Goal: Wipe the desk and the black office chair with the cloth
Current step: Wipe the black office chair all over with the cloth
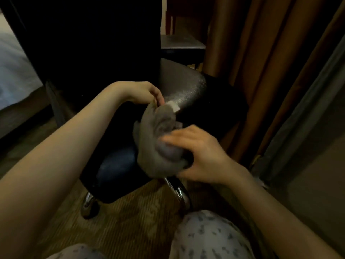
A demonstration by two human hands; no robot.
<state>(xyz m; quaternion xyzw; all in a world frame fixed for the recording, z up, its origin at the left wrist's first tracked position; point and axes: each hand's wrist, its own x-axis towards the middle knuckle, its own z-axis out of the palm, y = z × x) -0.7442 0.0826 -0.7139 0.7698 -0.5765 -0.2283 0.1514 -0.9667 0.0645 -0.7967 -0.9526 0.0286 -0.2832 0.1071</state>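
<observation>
The black office chair stands in front of me, its shiny seat catching light, its back dark at the upper left. A grey cloth hangs bunched above the seat's front edge. My left hand pinches the cloth's top corner with curled fingers. My right hand grips the lower bunch of the cloth. The desk shows as a dark surface behind the chair.
Brown curtains hang close on the right, with a grey curtain nearer me. Chrome chair legs with castors stand on patterned carpet. My knees in patterned trousers are at the bottom. A bed edge lies far left.
</observation>
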